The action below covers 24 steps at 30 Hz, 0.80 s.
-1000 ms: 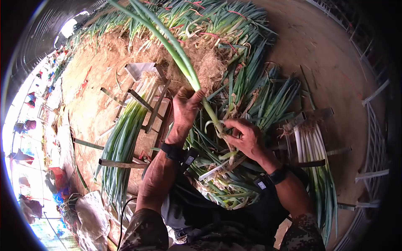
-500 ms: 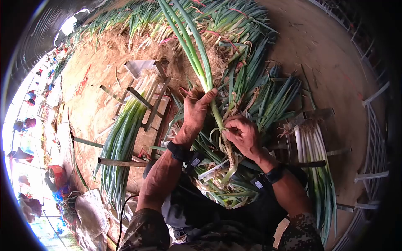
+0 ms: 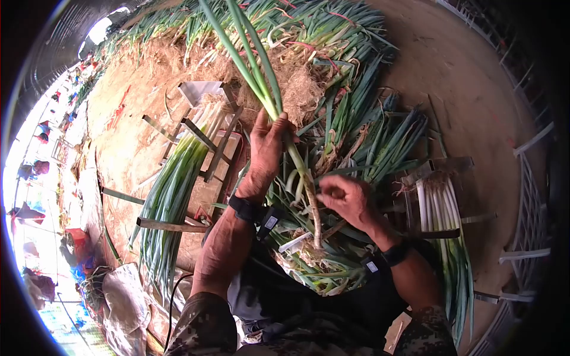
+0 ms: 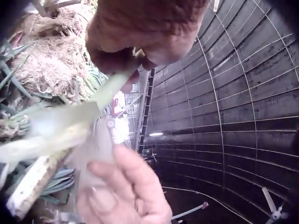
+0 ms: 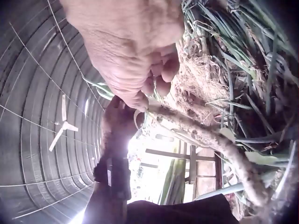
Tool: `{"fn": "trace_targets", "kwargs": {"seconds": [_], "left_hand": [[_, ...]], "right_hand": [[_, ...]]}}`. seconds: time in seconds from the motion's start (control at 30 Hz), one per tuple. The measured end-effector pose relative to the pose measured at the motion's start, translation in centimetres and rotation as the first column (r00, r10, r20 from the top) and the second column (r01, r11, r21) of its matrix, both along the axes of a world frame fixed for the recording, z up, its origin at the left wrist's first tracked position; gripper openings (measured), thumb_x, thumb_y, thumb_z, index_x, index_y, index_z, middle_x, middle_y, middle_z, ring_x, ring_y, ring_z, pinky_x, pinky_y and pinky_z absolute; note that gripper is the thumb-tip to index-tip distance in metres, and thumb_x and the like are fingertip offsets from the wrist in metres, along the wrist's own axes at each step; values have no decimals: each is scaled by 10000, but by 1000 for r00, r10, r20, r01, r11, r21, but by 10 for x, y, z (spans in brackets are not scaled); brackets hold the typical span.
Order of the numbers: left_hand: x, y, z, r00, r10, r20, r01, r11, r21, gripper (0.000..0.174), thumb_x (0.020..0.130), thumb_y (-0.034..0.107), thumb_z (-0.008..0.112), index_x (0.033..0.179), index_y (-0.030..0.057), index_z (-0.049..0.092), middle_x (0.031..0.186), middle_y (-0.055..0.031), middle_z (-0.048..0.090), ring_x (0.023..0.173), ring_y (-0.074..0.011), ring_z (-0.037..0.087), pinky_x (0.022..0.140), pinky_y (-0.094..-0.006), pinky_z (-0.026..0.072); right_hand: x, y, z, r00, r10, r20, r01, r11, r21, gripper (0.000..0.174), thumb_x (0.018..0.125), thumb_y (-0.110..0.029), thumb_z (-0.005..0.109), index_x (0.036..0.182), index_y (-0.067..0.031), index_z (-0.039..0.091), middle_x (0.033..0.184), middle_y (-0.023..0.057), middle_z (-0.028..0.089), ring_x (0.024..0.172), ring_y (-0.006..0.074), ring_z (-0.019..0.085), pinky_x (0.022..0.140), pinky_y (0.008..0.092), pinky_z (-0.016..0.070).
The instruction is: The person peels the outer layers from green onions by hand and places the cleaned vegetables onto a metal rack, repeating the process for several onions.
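My left hand (image 3: 266,145) grips a long green onion (image 3: 304,172) partway up its stalk, below the spread green leaves. The root end slants down toward my lap, brown and dirt-marked. Loose outer leaf strips hang at the stalk's left side in the head view, and a blurred pale leaf strip (image 4: 60,128) crosses the left wrist view. Beside the lower stalk is my right hand (image 3: 350,200), its fingers loosely bent with thumb and fingertips apart. In the right wrist view the dirty lower stalk (image 5: 210,140) runs past its fingertips.
A metal rack (image 3: 202,139) at left holds a bundle of green onions (image 3: 169,202); another bundle (image 3: 442,213) lies on a rack at right. Heaped green onions (image 3: 356,41) with roots lie ahead. Stripped leaves (image 3: 320,276) cover the ground before my lap.
The onion swings right, then back left with my left hand. My right hand pinches leaf at the stalk earlier and now stands slightly off it; the lower stalk shows more bare.
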<state>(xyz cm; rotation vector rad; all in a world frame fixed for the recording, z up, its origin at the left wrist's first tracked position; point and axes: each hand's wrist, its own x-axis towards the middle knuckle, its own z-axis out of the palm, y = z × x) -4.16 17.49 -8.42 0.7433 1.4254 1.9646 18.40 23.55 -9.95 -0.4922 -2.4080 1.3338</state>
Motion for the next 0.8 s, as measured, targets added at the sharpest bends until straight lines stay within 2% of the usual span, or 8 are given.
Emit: {"fn": "trace_targets", "kwargs": {"seconds": [0.17, 0.3, 0.37, 0.43, 0.53, 0.63, 0.7, 0.8], "left_hand": [[23, 10, -7, 981, -184, 66, 187, 981, -48, 195, 1031, 227, 525, 1171, 91, 523, 848, -42, 662, 712, -116, 656, 553, -223, 461], [15, 7, -2, 992, -119, 31, 121, 992, -48, 192, 1025, 242, 539, 1136, 85, 550, 860, -37, 669, 711, -112, 652, 560, -235, 464], [3, 7, -4, 1000, 10, 16, -10, 1000, -20, 182, 1021, 262, 548, 1077, 93, 586, 834, -17, 678, 712, -104, 654, 560, -225, 472], [-13, 0, 1, 995, 60, -75, -62, 998, -32, 277, 1001, 220, 592, 1240, 83, 559, 812, -28, 676, 716, -109, 664, 562, -228, 484], [-32, -4, 0, 990, 74, -124, -69, 997, 38, 326, 1012, 261, 565, 1293, 95, 550, 862, -23, 679, 745, -103, 653, 588, -236, 491], [-39, -3, 4, 994, 57, -92, -47, 993, 107, 255, 1025, 240, 531, 1217, 74, 549, 897, -46, 666, 763, -129, 652, 616, -273, 514], [-38, -4, 5, 991, 65, -113, -52, 991, 120, 200, 1036, 182, 493, 1143, 16, 518, 899, -127, 634, 742, -208, 662, 638, -364, 598], [-25, -4, 12, 994, 10, -111, -1, 997, 81, 214, 1033, 191, 516, 1180, 39, 543, 930, -91, 655, 795, -184, 667, 667, -306, 556]], "right_hand": [[-19, 6, -14, 970, -70, -234, 158, 912, 379, 369, 787, -46, 747, 1140, -100, 659, 1075, 64, 641, 860, 215, 678, 760, 332, 561], [-18, 10, -17, 954, -8, -299, 109, 940, 323, 199, 779, 2, 714, 953, -93, 694, 1019, 63, 648, 909, 271, 675, 769, 343, 551], [-5, 9, -25, 990, 119, -77, -93, 955, 282, 90, 827, -93, 686, 916, -88, 699, 965, 96, 670, 891, 291, 676, 760, 373, 545], [9, 12, -31, 916, 317, 244, -377, 890, 258, 122, 839, -177, 680, 919, -88, 708, 935, 116, 685, 890, 297, 679, 763, 386, 542], [20, -6, -14, 477, 471, 742, -631, 771, -84, 237, 818, -292, 681, 941, -93, 720, 895, 131, 702, 886, 295, 687, 771, 388, 539], [30, -8, -21, 570, 507, 647, -646, 763, -28, 340, 744, -340, 752, 999, -117, 727, 868, 111, 724, 799, 263, 707, 748, 399, 544], [23, 2, -24, 897, 322, 302, -331, 943, -22, 352, 811, -249, 764, 1114, -86, 691, 899, 98, 716, 725, 206, 701, 690, 357, 555], [4, 4, -10, 996, -92, 10, 93, 993, -73, 371, 834, -175, 768, 1172, -70, 656, 962, 94, 707, 741, 188, 694, 660, 316, 558]]}}
